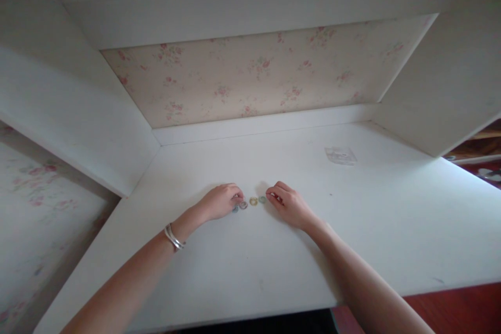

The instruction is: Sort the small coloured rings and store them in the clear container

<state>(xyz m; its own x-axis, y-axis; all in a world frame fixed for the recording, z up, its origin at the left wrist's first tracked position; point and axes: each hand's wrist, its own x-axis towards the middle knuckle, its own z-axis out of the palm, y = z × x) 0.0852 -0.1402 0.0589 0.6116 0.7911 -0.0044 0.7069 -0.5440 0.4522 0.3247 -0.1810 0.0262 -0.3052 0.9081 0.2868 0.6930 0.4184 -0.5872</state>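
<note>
Mid-table (352,229), left hand (219,201) curled, fingertips on rings (248,202) row's left end; right hand (289,205) curled, fingertips at its right end, neither clearly gripping; clear packet (340,155) lay near back-right corner.

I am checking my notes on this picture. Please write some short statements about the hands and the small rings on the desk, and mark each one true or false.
1. Both hands rest on the white desk. True.
2. The small rings lie in a row between the left hand and the right hand. True.
3. The bracelet is on the right wrist. False: it is on the left wrist.
4. A small clear packet lies on the desk beyond the right hand. True.
5. The wall panel behind the desk is plain blue. False: it is cream with pink flowers.
</note>
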